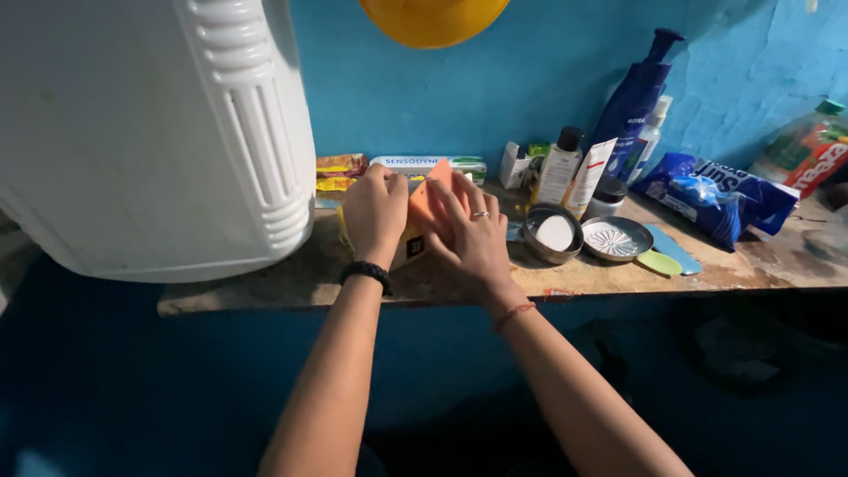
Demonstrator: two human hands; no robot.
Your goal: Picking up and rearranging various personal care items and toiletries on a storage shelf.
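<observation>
Both my hands rest on a small orange and yellow carton [426, 210] standing on a rough wooden shelf [291, 284]. My left hand [374, 210] wraps over the carton's left side, a black band on its wrist. Fingers of my right hand [473, 231] press flat against the orange flap at the carton's top right; it wears a ring and a red thread at the wrist. The carton's lower front, yellow with a dark patch, shows between the hands.
A big white plastic container [150, 132] fills the shelf's left. Behind the carton lie a flat toothpaste box [433, 163] and snack packets [340, 172]. To the right stand a round metal tin [553, 235], its lid [617, 238], bottles [561, 168], a blue pouch [720, 199].
</observation>
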